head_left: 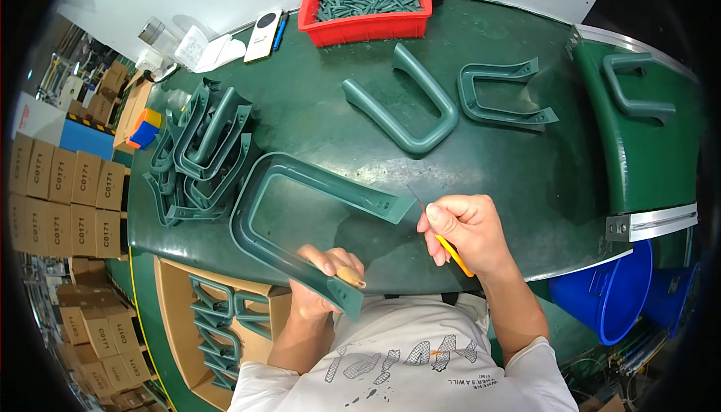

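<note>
The green handle [330, 181] is at the centre of the frame, ends pointing right. The left hand [314, 286] grips its lower leg, fingers curled round; the right hand [467, 228] pinches a yellow knife [455, 255], thumb uppermost, blade tip near the upper end. A pile [219, 128] of handles sits on the desk [518, 179] at centre left. Dark printed characters mark the boxes [61, 178], far left, and the shirt [409, 337], bottom centre.

Green table [304, 108] with red bin [368, 32], blue pen [281, 31], handle pile [209, 166], two loose handles [422, 143].
</note>
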The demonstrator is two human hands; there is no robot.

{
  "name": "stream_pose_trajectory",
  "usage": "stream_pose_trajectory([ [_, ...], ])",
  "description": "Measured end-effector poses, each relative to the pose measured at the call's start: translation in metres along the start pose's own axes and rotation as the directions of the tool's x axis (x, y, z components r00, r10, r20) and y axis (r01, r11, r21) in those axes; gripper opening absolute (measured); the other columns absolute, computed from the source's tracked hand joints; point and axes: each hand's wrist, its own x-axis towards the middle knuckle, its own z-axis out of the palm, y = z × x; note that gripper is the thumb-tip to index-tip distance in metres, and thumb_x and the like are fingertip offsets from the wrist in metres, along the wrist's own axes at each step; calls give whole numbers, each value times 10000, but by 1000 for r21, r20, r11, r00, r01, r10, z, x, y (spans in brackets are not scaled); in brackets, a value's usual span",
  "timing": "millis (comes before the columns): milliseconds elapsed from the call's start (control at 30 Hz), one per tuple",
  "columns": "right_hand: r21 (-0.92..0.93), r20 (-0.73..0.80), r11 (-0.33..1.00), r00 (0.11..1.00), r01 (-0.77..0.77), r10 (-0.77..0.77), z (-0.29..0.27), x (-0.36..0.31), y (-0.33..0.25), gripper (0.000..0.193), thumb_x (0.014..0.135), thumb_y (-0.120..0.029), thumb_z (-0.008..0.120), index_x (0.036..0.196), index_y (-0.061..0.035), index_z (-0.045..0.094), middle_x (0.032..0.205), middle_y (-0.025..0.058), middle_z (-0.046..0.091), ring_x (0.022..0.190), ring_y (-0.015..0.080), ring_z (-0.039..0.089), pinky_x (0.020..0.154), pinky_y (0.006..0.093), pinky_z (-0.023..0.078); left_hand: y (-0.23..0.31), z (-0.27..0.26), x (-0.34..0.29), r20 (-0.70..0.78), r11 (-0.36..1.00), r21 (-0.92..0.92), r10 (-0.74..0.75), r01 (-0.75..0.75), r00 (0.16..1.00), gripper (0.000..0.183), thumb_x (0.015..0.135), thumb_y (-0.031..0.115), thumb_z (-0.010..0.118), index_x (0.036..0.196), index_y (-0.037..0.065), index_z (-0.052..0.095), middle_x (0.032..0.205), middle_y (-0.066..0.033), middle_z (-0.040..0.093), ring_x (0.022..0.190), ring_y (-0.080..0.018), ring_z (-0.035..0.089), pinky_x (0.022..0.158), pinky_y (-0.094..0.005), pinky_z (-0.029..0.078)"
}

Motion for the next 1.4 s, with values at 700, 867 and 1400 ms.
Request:
stream_pose_trajectory([
  [700, 142, -71, 963, 973, 230, -221, -13, 1, 18, 324, 965, -205, 488, 802, 59, 581, 544, 82, 537, 435, 135, 482, 421, 252, 380, 6, -5, 12, -350, 999, -20, -36, 31, 936, 491, 661, 180, 822, 1012, 70, 497, 870, -122, 631, 774, -212, 582, 661, -331, 410],
  [867, 147, -160, 938, 943, 313, -290, -16, 9, 25, 251, 960, -182, 493, 938, 58, 563, 644, 61, 516, 550, 134, 501, 498, 237, 389, 8, -10, 11, -325, 941, -335, -61, -55, 944, 477, 732, 222, 774, 1088, 65, 498, 895, -109, 637, 861, -196, 541, 707, -313, 376],
  [1400, -682, 551, 351, 766, 642, -331, 27, 17, 0, 269, 815, -40, 642, 1081, 4, 628, 653, 89, 573, 508, 181, 555, 455, 254, 418, 39, -6, -19, -453, 964, -248, -31, -92, 891, 433, 811, 323, 688, 1085, 41, 505, 856, -150, 614, 776, -236, 555, 703, -352, 374],
])
